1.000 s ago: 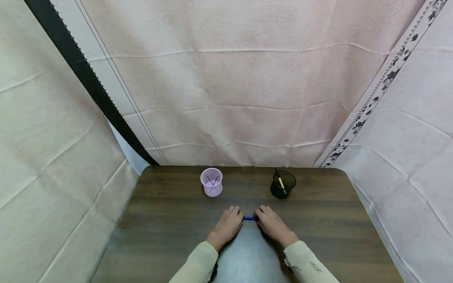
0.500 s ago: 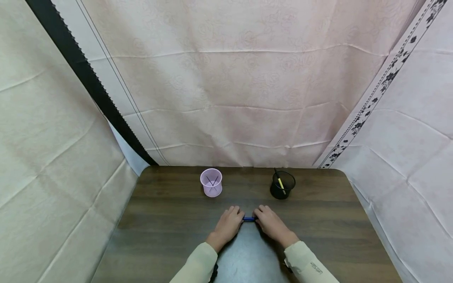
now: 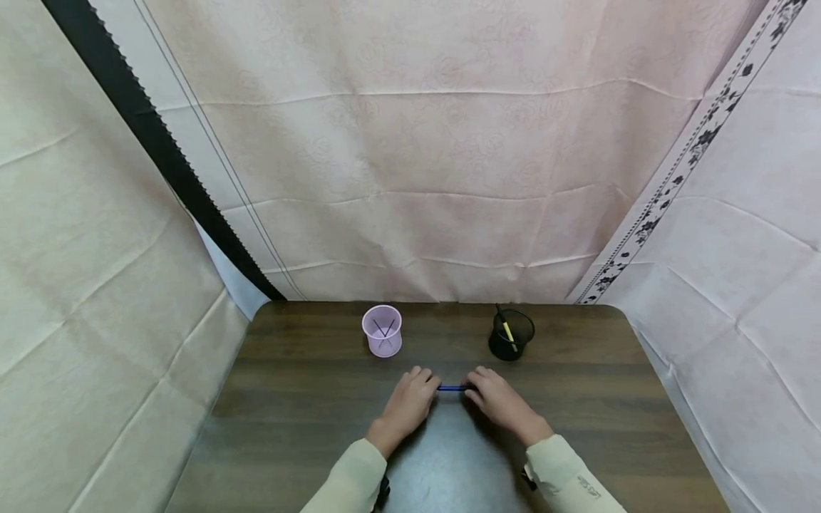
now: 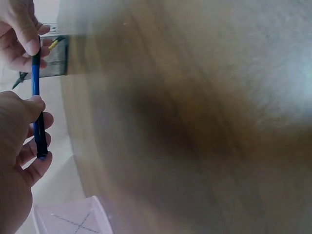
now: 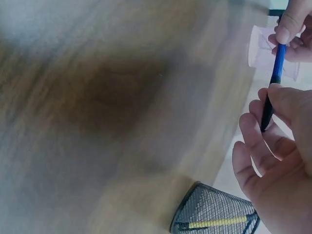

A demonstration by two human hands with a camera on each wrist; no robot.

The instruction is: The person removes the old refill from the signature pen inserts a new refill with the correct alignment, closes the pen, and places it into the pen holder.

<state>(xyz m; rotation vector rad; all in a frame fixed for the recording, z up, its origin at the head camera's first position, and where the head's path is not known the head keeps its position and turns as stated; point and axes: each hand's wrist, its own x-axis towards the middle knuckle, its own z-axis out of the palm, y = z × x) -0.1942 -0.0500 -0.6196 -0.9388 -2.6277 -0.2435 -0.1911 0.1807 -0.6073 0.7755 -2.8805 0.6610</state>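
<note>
Together, two loosely curled hands (image 3: 409,399) (image 3: 502,402) pinch one blue pen (image 3: 453,388) near one lilac cup (image 3: 384,345) and one black cup (image 3: 505,350).

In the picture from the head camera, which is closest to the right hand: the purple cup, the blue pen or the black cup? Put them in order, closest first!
From the right hand:
1. Blue pen: nearest, pinched in its fingers.
2. Black cup: just beyond the hand, on the right.
3. Purple cup: farthest, over on the left.
</note>
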